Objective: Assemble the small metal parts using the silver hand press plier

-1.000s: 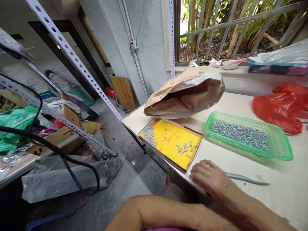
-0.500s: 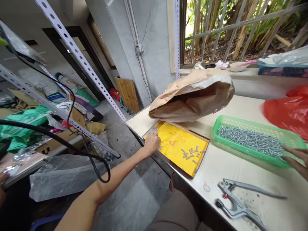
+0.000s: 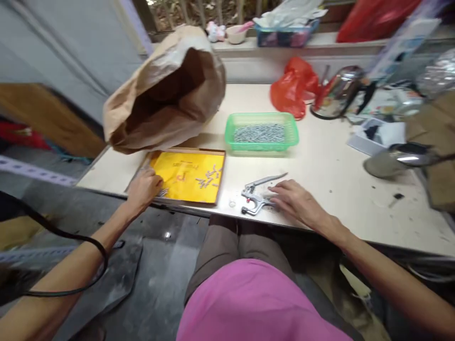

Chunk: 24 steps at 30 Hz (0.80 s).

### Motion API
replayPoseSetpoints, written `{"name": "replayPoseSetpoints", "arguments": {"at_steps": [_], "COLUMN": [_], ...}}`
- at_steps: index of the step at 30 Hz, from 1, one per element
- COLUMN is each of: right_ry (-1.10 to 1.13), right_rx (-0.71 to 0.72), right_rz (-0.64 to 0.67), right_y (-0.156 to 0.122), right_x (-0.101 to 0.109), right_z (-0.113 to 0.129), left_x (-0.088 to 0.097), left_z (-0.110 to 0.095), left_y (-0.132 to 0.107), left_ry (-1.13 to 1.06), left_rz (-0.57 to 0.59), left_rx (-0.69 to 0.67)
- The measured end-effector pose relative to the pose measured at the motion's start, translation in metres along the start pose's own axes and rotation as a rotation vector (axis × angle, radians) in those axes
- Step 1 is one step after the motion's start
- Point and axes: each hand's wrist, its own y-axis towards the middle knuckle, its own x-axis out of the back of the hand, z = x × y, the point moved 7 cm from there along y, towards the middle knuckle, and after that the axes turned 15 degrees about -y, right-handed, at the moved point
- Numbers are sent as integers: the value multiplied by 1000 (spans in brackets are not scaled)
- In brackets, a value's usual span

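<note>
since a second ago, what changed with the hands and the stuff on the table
The left hand reached out to the small metal pieces at the left end of the yellow-lined cardboard tray. The right hand went to the green plastic basket, then came back onto the silver metal pliers, fingers flat, no closed grip. The brown paper bag, tray and basket stayed put.

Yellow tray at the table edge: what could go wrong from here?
1. The yellow tray sits at the front edge of the table, with the left hand on its near corner; a nudge might spill the small metal parts to the floor.
2. The paper bag leans over the tray's far side and could slump onto it.
</note>
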Motion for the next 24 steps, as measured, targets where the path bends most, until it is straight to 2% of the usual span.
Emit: {"name": "replayPoseSetpoints", "arguments": {"at_steps": [2, 4, 5, 7, 8, 10, 12, 15, 24], "right_ry": [-20, -41, -45, -48, -54, -85, -120, -138, -147], "right_rx": [-12, -38, -49, -62, -62, -60, -58, -67, -79], "right_rz": [52, 65, 63, 53, 50, 44, 37, 39, 19], "right_y": [-11, -18, -20, -21, -21, -21, -21, -24, -27], "right_x": [-14, -24, -27, -30, -30, -30, -30, -30, -34], "right_z": [1, -2, -3, -4, -4, -4, -4, -5, -6], "left_x": [4, -7, -21, -64, -85, -122, -148, -168, -173], "left_z": [-24, -55, -71, -106, -123, -145, -154, -153, -147], "left_y": [6, 0, -7, -24, -33, -44, -48, -49, -54], "left_ry": [-15, -191, -333, -585, -661, -741, -738, -693, -631], "left_rz": [-53, -35, 21, 238, 321, 419, 465, 510, 565], "left_rx": [-81, -84, -52, 32, 53, 101, 139, 188, 299]}}
